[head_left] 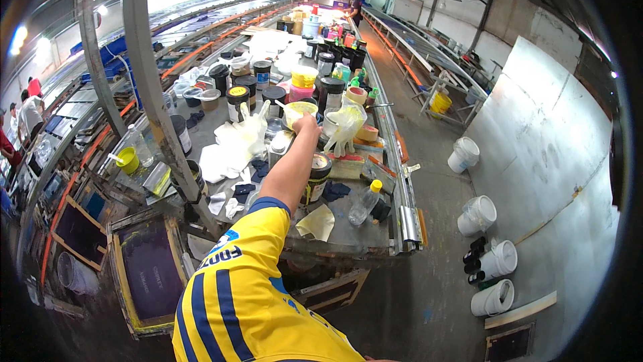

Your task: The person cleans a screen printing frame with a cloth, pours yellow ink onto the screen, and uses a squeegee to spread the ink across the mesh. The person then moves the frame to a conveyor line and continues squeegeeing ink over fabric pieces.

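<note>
My left arm, in a yellow sleeve, reaches forward over a crowded worktable (362,231). At its end my left hand (307,123) is closed on the near rim of a small tub (295,115) with pale yellow contents. A light-coloured stick (284,105) leans out of that tub. To the left of the hand a translucent glove (251,127) is draped, and to the right another glove (345,127) hangs over a container. Below the forearm stands a dark paint jar (317,178). My right hand is not in view.
A clear bottle with a yellow cap (365,202) stands near the table's front edge. A grey metal post (157,87) rises at the left, near a yellow-green tub (127,160). White buckets (477,214) line the right wall. A person (354,7) stands far down the aisle.
</note>
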`<state>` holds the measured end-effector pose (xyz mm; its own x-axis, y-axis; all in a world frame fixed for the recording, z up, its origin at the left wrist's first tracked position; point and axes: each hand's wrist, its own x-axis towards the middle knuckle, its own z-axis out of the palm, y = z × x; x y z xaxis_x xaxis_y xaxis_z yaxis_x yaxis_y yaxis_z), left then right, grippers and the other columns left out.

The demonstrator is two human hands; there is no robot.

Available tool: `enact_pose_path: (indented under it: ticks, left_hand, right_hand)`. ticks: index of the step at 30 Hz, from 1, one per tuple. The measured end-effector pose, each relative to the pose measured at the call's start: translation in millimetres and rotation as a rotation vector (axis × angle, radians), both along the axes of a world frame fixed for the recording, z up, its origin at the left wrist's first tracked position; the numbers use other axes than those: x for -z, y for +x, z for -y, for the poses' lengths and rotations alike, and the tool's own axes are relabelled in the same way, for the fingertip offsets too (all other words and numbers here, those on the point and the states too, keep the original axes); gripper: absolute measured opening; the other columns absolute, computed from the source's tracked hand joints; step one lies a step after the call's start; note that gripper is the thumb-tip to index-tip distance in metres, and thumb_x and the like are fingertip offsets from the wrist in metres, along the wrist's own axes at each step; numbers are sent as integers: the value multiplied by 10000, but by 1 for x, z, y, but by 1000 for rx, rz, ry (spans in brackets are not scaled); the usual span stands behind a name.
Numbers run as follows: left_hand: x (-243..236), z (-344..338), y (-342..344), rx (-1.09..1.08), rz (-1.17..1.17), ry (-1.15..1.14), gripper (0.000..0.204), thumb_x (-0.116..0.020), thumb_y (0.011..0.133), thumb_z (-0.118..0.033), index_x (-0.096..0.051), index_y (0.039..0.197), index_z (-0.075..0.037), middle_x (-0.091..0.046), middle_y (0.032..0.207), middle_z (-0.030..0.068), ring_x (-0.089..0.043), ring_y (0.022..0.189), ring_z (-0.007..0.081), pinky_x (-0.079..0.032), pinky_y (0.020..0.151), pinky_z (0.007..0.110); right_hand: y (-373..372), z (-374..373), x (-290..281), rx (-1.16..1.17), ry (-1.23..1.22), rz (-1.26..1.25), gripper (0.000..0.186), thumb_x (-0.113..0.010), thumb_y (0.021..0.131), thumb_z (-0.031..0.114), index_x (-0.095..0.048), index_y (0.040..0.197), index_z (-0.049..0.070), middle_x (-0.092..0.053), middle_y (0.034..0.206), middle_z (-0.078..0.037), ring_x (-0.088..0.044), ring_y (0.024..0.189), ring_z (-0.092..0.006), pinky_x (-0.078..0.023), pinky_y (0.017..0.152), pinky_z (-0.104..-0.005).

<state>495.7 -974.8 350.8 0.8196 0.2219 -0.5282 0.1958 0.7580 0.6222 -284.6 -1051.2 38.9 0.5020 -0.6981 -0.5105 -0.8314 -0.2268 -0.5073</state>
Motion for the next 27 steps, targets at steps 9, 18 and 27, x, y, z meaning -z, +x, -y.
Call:
enact_pose_path:
  ticks: [9,18,27]
  left_hand:
    - [-27,-43,-114,365,396,12,547,-685,876,-292,-479,1268,29,-592,1240,193,-617,1125,411,-475,936,659]
    - [-7,-202,-359,584,312,202,484,-746,844,-254,-462,1137,5,-644,1016,206,-708,829,278,-621,776,408]
    - [67,-334,-582,487,119,176,433,-715,881,-161,-562,1238,31,-682,1113,129,-696,995,219,-564,930,397]
  right_hand:
    - [16,106,-3,-166,-152,238,380,-721,862,260,-682,1173,45,-694,1106,-183,-663,1021,-316,-513,905,-379]
    - [213,74,-173,-524,129,561,359,-641,948,200,-635,1248,4,-683,1174,-124,-641,1065,-197,-495,940,-333]
    - [334,-159,-276,-1281,396,780,416,-660,943,312,-641,1242,24,-718,1096,-117,-674,960,-152,-510,841,-282]
